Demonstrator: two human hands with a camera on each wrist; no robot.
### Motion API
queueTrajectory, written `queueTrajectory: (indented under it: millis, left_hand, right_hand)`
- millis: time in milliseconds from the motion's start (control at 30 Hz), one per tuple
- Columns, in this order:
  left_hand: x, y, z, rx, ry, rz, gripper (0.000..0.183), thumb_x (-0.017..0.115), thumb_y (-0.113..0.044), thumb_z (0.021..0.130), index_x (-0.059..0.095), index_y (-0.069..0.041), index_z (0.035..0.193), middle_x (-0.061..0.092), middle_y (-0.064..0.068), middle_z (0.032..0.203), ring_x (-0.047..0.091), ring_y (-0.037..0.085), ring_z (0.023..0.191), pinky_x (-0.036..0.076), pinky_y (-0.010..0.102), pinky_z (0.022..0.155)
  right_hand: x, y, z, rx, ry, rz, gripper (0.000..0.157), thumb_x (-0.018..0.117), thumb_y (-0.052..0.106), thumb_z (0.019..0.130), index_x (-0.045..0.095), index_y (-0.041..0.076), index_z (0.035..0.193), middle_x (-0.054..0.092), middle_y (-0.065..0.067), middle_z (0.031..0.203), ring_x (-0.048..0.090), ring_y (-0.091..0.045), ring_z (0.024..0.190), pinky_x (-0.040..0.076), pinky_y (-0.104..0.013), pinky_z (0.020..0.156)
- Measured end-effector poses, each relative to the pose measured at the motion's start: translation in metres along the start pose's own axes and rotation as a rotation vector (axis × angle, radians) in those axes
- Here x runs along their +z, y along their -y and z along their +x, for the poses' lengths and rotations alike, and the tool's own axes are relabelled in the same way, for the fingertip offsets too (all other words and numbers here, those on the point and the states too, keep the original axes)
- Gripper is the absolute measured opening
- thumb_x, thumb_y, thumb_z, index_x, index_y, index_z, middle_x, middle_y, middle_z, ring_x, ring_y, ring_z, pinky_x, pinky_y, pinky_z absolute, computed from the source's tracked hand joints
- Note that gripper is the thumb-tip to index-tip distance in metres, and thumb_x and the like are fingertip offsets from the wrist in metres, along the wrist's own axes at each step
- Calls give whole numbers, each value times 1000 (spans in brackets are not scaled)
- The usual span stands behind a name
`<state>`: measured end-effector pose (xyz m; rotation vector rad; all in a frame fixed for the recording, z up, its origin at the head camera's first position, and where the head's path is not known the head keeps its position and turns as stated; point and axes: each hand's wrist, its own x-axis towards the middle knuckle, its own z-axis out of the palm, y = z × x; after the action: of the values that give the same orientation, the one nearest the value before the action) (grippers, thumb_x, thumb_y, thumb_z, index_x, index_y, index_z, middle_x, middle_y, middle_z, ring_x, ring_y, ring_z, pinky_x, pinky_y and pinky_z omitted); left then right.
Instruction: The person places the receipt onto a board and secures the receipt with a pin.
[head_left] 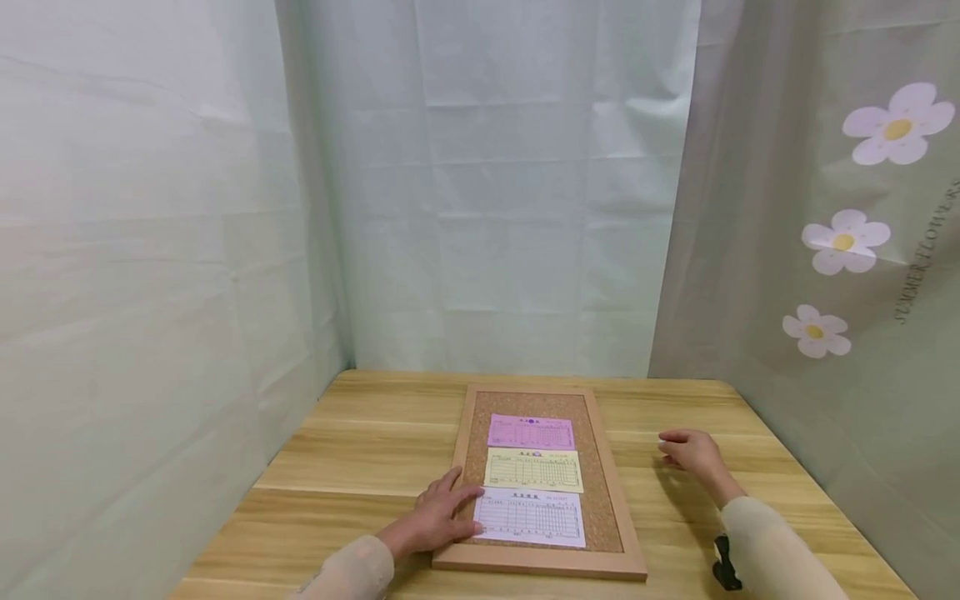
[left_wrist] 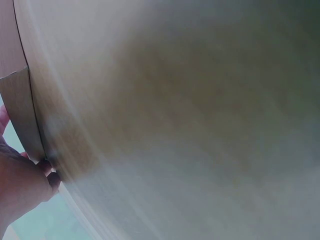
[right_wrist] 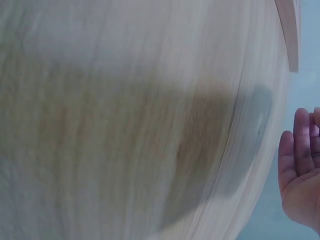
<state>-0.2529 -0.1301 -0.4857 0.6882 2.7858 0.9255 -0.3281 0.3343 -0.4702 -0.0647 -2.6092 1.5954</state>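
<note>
A cork board (head_left: 606, 508) with a light wooden frame lies on the table. Three printed forms lie on it in a column: pink (head_left: 517, 432), yellow (head_left: 525, 471) and white (head_left: 528, 517). Small round purple spots show at the top of the pink and yellow forms. My left hand (head_left: 438, 512) rests over the board's left frame, its fingertips on the white form's left edge. To the right of the board, my right hand (head_left: 696, 457) pinches a small white piece (head_left: 662, 442) between thumb and fingertips, mostly hidden; I cannot tell its kind.
The wooden table (head_left: 360, 450) extends on both sides of the board. Pale curtains (head_left: 510, 208) hang behind and to the left; another curtain with white flowers (head_left: 843, 242) stands on the right. A black strap (head_left: 724, 567) is at the right sleeve.
</note>
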Motion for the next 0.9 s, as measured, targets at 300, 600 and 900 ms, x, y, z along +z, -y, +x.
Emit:
queueTrajectory:
  millis: [300, 600, 900]
  left_hand:
    - [1, 3, 1, 1, 3, 4, 55, 71, -43, 90, 58, -15, 135, 21, 32, 156, 24, 56, 137, 18, 72, 105]
    - [0, 0, 0, -4, -8, 13, 52, 73, -39, 89, 59, -15, 133, 23, 31, 155, 26, 55, 137, 20, 71, 104]
    - [1, 2, 0, 1, -1, 15, 54, 71, -43, 90, 58, -15, 134, 22, 32, 155, 24, 56, 137, 19, 71, 105]
  right_hand:
    - [3, -2, 0, 1, -5, -47, 35, 61, 11, 97, 60, -12, 123, 69, -19, 105, 70, -25, 83, 56, -42, 75]
    - [3, 0, -3, 7, -29, -57, 35, 62, 15, 96, 62, -10, 121, 69, -18, 107, 69, -24, 81, 56, -41, 73]
    - [5, 2, -5, 6, -26, -74, 32, 62, 12, 97, 63, -10, 119, 69, -17, 104, 65, -21, 80, 55, -40, 73]
